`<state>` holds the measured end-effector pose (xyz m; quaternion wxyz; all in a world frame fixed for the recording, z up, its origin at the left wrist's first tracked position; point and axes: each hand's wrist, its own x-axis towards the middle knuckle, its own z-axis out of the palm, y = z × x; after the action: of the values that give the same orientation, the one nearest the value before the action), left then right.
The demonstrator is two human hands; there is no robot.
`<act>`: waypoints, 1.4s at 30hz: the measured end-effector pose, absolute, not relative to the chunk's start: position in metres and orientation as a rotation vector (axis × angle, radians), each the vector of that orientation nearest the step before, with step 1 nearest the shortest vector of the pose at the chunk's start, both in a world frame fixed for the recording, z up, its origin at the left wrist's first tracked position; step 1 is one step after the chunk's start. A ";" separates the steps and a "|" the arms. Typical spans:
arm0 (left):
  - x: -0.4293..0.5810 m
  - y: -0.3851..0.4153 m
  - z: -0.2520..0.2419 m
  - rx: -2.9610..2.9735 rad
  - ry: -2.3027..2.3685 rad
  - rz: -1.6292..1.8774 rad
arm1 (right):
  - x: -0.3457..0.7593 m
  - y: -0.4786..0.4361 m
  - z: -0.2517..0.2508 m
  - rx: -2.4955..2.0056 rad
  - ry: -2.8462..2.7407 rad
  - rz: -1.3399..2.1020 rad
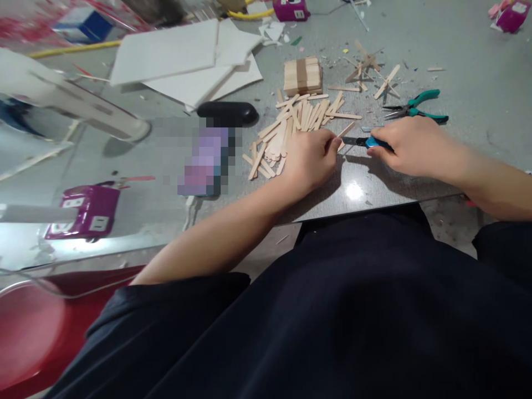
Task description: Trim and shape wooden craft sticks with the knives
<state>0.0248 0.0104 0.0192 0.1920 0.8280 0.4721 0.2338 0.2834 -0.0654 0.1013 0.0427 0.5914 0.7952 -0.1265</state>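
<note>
My left hand (316,158) is closed in a pinch on a wooden craft stick (346,131), which sticks out past the thumb and fingertips. In my right hand (409,145) is a blue utility knife (373,143), its dark blade pointing left and reaching the stick at my left fingertips. A loose pile of craft sticks (307,115) lies just behind and left of my left hand. Beyond my right hand rest teal-handled needle-nose pliers (415,105), jaws to the left. Part of the knife's handle is hidden inside my right hand.
A banded stack of craft sticks (302,76) stands behind the pile, with crossed sticks (366,66) to its right. At left are a black case (228,113), a blurred-out phone (203,160), white boards (166,52) and a purple power socket (85,210). The table's front edge runs below my hands.
</note>
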 end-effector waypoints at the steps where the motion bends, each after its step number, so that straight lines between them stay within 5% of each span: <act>1: 0.026 0.011 0.020 2.267 1.325 0.660 | 0.283 -0.065 0.102 1.841 2.412 -0.356; 11: 0.029 0.016 0.025 2.062 1.329 0.643 | 0.283 -0.066 0.105 1.812 2.408 -0.169; 21: 0.034 0.008 0.047 2.350 1.500 0.062 | 0.280 -0.060 0.098 1.829 2.370 -0.437; 42: 0.035 0.002 0.049 2.416 1.490 0.090 | 0.275 -0.059 0.103 1.823 2.282 -0.492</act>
<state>0.0354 0.0023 0.0491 0.1502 0.8411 0.5186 0.0314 0.2749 -0.0589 0.1031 0.0898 0.6131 0.7673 -0.1653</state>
